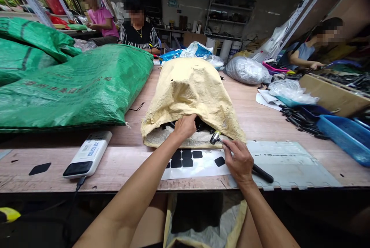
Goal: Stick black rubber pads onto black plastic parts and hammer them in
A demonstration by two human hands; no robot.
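Observation:
A cream woven sack [199,82] lies on the table with its mouth toward me, and black pieces [202,125] show inside. At the opening, my left hand [185,127] is closed on the upper edge of the sack. My right hand [239,160] grips a small hammer [262,173] by its handle; the head points left, in front of the sack's mouth. Beneath both hands lies a white sheet [199,169] with several black rounded squares. One black square sits on it just left of my right hand.
Green sacks [86,86] fill the left side. A white power bank [88,154] with a cable lies near the front edge. On the right are a clear sheet [289,165], black parts and a blue basket [347,136]. An open sack [202,236] hangs below. Three people sit beyond.

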